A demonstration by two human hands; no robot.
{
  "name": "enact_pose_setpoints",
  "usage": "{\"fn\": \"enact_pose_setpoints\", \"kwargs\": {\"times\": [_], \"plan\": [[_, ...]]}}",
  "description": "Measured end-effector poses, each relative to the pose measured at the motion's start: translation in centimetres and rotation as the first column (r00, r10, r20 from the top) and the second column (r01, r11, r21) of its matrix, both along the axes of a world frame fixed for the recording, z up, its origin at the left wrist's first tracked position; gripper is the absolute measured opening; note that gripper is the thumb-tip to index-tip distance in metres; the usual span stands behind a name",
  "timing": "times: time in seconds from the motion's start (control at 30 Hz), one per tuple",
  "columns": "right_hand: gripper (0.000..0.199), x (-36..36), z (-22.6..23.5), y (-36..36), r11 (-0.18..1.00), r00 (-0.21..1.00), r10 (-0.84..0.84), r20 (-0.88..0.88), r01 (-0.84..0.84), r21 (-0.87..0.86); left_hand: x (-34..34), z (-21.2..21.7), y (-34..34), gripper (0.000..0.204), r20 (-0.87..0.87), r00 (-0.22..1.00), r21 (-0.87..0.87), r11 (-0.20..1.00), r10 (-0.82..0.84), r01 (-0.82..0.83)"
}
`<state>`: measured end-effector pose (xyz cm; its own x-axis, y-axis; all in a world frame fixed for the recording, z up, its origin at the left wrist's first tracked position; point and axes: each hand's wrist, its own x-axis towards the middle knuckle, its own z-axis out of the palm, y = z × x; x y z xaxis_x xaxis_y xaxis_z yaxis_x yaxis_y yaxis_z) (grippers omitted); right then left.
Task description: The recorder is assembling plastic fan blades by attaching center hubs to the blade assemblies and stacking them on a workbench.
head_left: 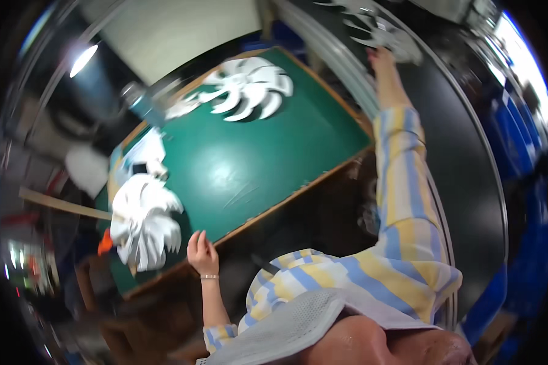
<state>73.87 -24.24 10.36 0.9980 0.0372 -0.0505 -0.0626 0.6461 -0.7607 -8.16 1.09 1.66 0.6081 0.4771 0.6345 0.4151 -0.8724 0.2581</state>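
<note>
My right arm stretches far out over the dark conveyor belt. At its end my right hand (382, 59) has its fingers closed on the near edge of a white plastic fan wheel (402, 45) with curved blades; the fingertips are small and partly hidden. My left hand (203, 254) hovers by the front edge of the green-topped table (249, 164), holding nothing, its fingers loosely bent and apart. Nearest to it, at the table's left, sits a stack of white fan wheels (143, 222). Another white fan wheel (246, 88) lies at the table's far side.
The belt (456, 152) runs along my right behind a metal rail (329, 55). Another white fan wheel (347, 6) is farther along it. A blue-grey bottle (143, 103) and white crumpled material (146, 149) are at the table's left edge. Blue bins (514, 140) stand beyond the belt.
</note>
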Motion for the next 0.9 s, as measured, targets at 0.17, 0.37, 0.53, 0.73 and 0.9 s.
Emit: {"fn": "enact_pose_setpoints", "kwargs": {"times": [0.17, 0.37, 0.53, 0.73, 0.9], "plan": [[0.022, -4.2, 0.9, -2.0, 0.991, 0.965, -0.130, -0.228, 0.122, -0.048, 2.3, 0.2, 0.2, 0.029, -0.072, 0.994, -0.028, 0.996, -0.086, 0.084], [0.031, -5.2, 2.2, -5.4, 0.767, 0.722, -0.640, -0.263, 0.622, -0.157, 3.7, 0.7, 0.0, 0.029, -0.039, 0.995, -0.044, 0.995, -0.097, 0.095], [0.016, -2.6, -0.6, -10.6, 0.882, 0.839, -0.465, -0.283, 0.409, -0.236, 3.1, -0.2, 0.3, 0.027, -0.061, 0.992, -0.093, 0.990, -0.113, 0.107], [0.015, -5.6, 1.0, -9.0, 0.913, 0.935, -0.279, -0.217, 0.187, -0.363, 3.1, -0.2, 0.7, 0.025, -0.027, 0.992, -0.122, 0.986, -0.122, 0.117], [0.014, -14.5, 6.0, -7.1, 0.977, 0.992, 0.020, 0.124, 0.006, -0.211, 2.9, -0.5, 1.1, 0.026, 0.073, 0.990, -0.239, 0.961, -0.123, 0.137]]}}
